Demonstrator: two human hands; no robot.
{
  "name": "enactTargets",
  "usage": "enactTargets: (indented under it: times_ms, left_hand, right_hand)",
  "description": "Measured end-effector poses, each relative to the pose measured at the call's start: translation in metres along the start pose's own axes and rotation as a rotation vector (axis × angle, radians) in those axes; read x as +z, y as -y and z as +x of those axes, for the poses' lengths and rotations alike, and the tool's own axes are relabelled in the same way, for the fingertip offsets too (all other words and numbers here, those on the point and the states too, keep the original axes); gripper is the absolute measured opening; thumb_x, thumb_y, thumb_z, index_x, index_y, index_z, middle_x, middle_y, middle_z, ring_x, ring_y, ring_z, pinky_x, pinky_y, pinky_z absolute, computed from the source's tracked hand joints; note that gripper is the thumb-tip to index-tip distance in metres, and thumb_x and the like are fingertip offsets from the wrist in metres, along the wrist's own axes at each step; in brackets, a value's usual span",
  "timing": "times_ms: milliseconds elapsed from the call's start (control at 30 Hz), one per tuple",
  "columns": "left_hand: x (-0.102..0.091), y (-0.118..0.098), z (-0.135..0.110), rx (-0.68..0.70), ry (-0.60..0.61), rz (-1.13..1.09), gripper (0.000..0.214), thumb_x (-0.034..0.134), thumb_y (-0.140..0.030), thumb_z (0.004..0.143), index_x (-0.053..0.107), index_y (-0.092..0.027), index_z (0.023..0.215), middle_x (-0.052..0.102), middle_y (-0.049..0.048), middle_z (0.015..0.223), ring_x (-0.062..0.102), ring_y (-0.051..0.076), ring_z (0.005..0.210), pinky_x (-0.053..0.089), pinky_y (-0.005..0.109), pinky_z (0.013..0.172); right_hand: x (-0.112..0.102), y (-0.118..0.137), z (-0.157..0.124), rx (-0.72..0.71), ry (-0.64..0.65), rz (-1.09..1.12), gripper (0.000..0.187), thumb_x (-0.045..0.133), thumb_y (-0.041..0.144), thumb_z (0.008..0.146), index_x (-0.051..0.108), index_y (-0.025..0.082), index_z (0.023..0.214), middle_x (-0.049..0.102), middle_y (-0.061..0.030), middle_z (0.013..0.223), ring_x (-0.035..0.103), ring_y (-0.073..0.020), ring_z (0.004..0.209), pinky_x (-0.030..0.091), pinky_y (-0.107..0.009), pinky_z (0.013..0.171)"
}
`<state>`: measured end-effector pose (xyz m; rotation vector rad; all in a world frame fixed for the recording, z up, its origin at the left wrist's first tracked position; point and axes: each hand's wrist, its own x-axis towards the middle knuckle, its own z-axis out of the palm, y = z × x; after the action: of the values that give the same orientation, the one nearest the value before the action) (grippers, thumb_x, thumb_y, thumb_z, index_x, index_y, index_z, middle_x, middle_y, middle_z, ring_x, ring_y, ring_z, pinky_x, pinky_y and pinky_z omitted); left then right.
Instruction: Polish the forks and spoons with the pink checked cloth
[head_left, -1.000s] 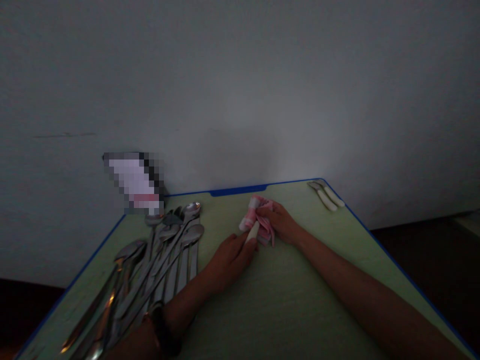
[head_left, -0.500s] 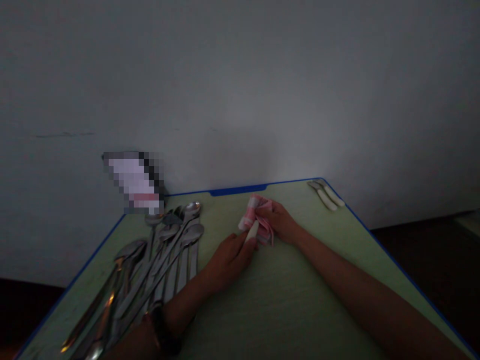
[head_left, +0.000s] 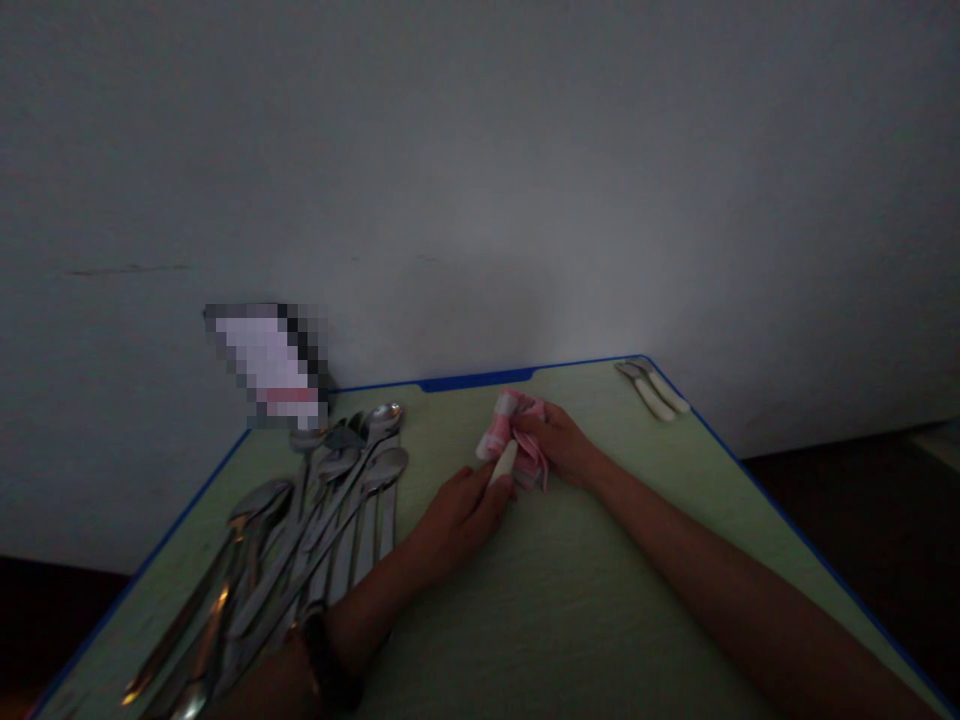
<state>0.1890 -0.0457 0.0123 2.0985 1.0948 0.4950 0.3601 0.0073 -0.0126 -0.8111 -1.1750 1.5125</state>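
My left hand (head_left: 466,512) is closed around a piece of cutlery by its white handle (head_left: 504,462), which slants up and away from me. The far end of that piece is covered by a pink and white cloth (head_left: 517,430), so its kind is hidden. My right hand (head_left: 559,445) grips the cloth, its fingers folded over it around the covered end. Left of my hands lies a pile of metal spoons (head_left: 330,520), with my left forearm reaching over its near part.
Two white-handled pieces of cutlery (head_left: 652,390) lie at the far right corner of the green, blue-edged table (head_left: 600,580). A blurred-out upright object (head_left: 266,360) leans by the wall (head_left: 480,180) at the back left, behind the spoons.
Almost nothing differs. Both hands keep their places on the handle and the cloth, with only a slight shift in the cloth's folds.
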Motion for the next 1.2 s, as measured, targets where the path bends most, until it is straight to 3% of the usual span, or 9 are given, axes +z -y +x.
enactTargets:
  times_ms: [200, 400, 567, 700, 933, 1100, 1200]
  left_hand:
    - [0.001, 0.0, 0.0, -0.044, -0.014, -0.049, 0.034, 0.027, -0.038, 0.094, 0.048, -0.019, 0.076, 0.051, -0.0017, 0.066, 0.048, 0.013, 0.061, 0.037, 0.024, 0.059]
    - [0.001, 0.0, 0.0, -0.05, -0.046, -0.151, 0.035, 0.029, -0.039, 0.093, 0.051, -0.018, 0.076, 0.048, -0.0021, 0.067, 0.046, 0.013, 0.063, 0.036, 0.023, 0.06]
    - [0.005, 0.004, 0.001, -0.14, -0.126, -0.425, 0.032, 0.037, -0.044, 0.09, 0.053, -0.017, 0.083, 0.047, -0.0025, 0.068, 0.043, 0.012, 0.059, 0.036, 0.021, 0.054]
    - [0.006, 0.003, 0.002, -0.173, -0.235, -0.521, 0.03, 0.041, -0.045, 0.088, 0.052, -0.018, 0.085, 0.045, -0.0036, 0.068, 0.042, 0.011, 0.057, 0.035, 0.021, 0.052]
    - [0.004, 0.002, 0.003, -0.14, -0.189, -0.326, 0.035, 0.033, -0.045, 0.091, 0.05, -0.017, 0.081, 0.045, -0.0039, 0.062, 0.044, 0.012, 0.055, 0.034, 0.022, 0.051]
    - [0.003, 0.0, 0.002, -0.069, -0.157, -0.075, 0.035, 0.028, -0.04, 0.093, 0.054, -0.018, 0.086, 0.055, 0.0008, 0.072, 0.05, 0.016, 0.066, 0.038, 0.026, 0.06]
    - [0.002, -0.002, 0.002, -0.024, -0.142, 0.011, 0.035, 0.028, -0.038, 0.094, 0.056, -0.018, 0.091, 0.06, 0.0041, 0.084, 0.052, 0.019, 0.076, 0.039, 0.029, 0.07]
  right_hand:
    - [0.0, -0.002, 0.001, 0.014, -0.031, 0.03, 0.021, 0.064, 0.033, 0.07, 0.058, 0.015, 0.081, 0.059, 0.002, 0.066, 0.051, -0.0096, 0.057, 0.04, -0.022, 0.055]
    - [0.002, -0.003, 0.002, -0.076, -0.111, 0.001, 0.028, 0.062, 0.038, 0.074, 0.059, 0.017, 0.093, 0.06, 0.0016, 0.074, 0.053, -0.0099, 0.063, 0.042, -0.022, 0.06]
    - [0.005, 0.005, 0.002, 0.071, -0.054, 0.281, 0.027, 0.059, 0.044, 0.076, 0.057, 0.017, 0.078, 0.059, 0.0023, 0.064, 0.053, -0.0113, 0.057, 0.043, -0.024, 0.058]
    - [0.001, 0.013, 0.002, 0.222, 0.074, 0.57, 0.044, 0.038, 0.056, 0.083, 0.058, 0.016, 0.081, 0.064, -0.0053, 0.07, 0.061, -0.0206, 0.072, 0.048, -0.035, 0.071]
    - [-0.004, 0.018, 0.001, 0.238, 0.071, 0.659, 0.026, 0.036, 0.029, 0.084, 0.059, 0.016, 0.081, 0.066, -0.0048, 0.069, 0.063, -0.0217, 0.08, 0.046, -0.038, 0.083]
    - [0.003, 0.018, 0.0, 0.252, 0.147, 0.649, 0.028, 0.043, 0.041, 0.083, 0.057, 0.017, 0.086, 0.067, -0.005, 0.076, 0.063, -0.0212, 0.081, 0.049, -0.037, 0.078]
    - [0.005, 0.013, 0.002, 0.248, 0.089, 0.589, 0.017, 0.051, 0.032, 0.079, 0.056, 0.018, 0.087, 0.066, -0.003, 0.075, 0.063, -0.0193, 0.077, 0.05, -0.035, 0.075]
